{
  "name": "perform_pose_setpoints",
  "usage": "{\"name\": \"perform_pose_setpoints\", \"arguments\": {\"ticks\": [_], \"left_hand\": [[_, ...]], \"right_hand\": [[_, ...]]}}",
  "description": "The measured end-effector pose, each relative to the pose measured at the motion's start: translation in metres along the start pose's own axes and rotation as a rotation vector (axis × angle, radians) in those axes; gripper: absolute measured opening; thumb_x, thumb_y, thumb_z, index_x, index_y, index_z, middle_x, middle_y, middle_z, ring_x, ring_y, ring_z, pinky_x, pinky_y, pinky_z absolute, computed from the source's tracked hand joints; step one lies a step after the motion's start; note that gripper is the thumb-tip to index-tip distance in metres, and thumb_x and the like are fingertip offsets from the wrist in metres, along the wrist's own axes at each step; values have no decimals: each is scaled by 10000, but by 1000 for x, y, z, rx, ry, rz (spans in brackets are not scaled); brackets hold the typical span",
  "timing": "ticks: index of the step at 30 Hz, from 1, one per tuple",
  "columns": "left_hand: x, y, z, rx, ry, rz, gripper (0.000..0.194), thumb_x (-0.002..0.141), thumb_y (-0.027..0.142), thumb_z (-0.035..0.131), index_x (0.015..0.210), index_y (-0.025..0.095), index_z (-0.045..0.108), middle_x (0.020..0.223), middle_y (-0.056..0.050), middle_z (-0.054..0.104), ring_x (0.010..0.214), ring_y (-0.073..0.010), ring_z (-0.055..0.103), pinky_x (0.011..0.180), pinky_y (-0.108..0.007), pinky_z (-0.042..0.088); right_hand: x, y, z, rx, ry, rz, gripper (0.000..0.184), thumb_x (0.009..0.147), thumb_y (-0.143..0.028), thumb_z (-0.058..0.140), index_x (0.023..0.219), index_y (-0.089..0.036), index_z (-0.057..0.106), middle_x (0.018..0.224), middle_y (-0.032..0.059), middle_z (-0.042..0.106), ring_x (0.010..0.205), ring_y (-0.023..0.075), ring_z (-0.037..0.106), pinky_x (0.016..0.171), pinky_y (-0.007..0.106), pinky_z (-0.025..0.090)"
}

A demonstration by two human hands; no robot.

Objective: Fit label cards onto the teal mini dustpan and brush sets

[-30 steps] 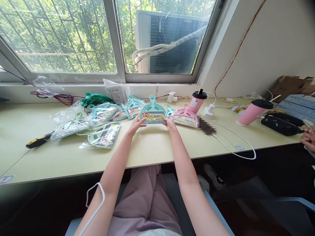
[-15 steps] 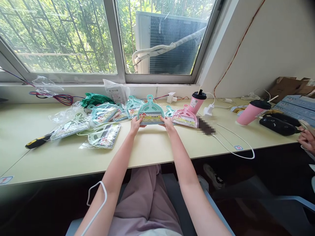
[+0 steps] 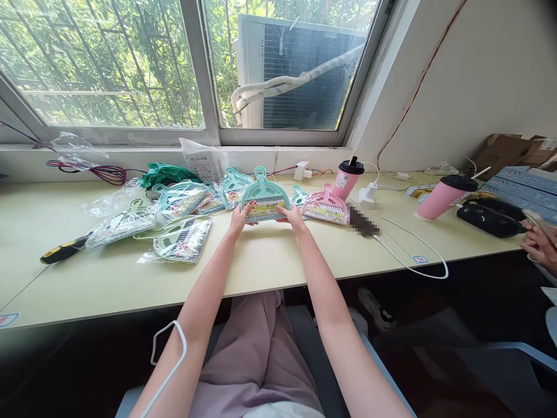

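Note:
Between my two hands stands a teal dustpan and brush set (image 3: 263, 190), upright over the table with a printed label across its lower part. My left hand (image 3: 239, 217) grips its lower left corner, thumb on the front. On the lower right corner my right hand (image 3: 291, 215) is closed the same way. Just right of it lies a pink dustpan set (image 3: 325, 205), with a small teal one (image 3: 299, 195) partly hidden behind. To the left are a teal set (image 3: 234, 184) and a green set (image 3: 180, 239) in clear wrapping.
A black-and-yellow handle (image 3: 65, 251) sticks out at the left of the table (image 3: 261, 270). Pink cups (image 3: 347, 181) with black lids, a white cable (image 3: 439, 273) and a black case (image 3: 489, 218) are on the right. Another person's hand (image 3: 539, 241) holds a phone at the far right.
The teal dustpan set has tilted slightly in my hands, its left side a little higher. My view has shifted slightly; the other things lie as before.

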State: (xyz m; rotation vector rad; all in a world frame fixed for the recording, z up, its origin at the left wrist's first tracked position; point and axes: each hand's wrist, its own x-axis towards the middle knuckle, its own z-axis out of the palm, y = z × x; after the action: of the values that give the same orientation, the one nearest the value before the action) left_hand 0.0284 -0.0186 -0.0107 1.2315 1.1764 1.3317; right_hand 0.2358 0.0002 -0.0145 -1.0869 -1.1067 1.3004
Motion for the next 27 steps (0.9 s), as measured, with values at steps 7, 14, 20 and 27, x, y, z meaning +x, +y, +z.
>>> {"name": "perform_pose_setpoints", "arguments": {"ticks": [7, 14, 20, 27], "left_hand": [[3, -3, -4, 6, 37, 5, 458, 822, 533, 629, 1073, 161, 535, 906, -84, 680, 485, -137, 636, 434, -241, 469], [8, -4, -9, -62, 178, -24, 458, 834, 500, 608, 1117, 151, 523, 930, -87, 676, 467, -133, 635, 412, -229, 453], [7, -1, -11, -108, 295, -33, 401, 939, 448, 494, 1266, 226, 430, 1213, -116, 651, 503, -107, 667, 460, -211, 477], [10, -6, -6, -112, 101, -62, 491, 910, 550, 539, 1281, 250, 423, 1090, -101, 689, 505, -129, 661, 484, -242, 514]], "right_hand": [[2, -1, 6, 17, 40, 71, 491, 902, -655, 525, 980, -190, 662, 923, 100, 758, 743, 210, 741, 663, 340, 641], [-3, -4, 5, 111, -105, 63, 618, 869, -756, 458, 1210, -267, 617, 1171, 92, 735, 936, 232, 746, 760, 383, 618], [-16, -6, 32, 12, -203, 29, 385, 849, -586, 649, 1075, -276, 674, 1179, 66, 745, 1068, 227, 716, 894, 402, 559], [-18, 1, 41, 117, -61, 122, 258, 917, -488, 566, 973, -237, 583, 1025, 70, 778, 824, 202, 767, 756, 353, 599]]}}
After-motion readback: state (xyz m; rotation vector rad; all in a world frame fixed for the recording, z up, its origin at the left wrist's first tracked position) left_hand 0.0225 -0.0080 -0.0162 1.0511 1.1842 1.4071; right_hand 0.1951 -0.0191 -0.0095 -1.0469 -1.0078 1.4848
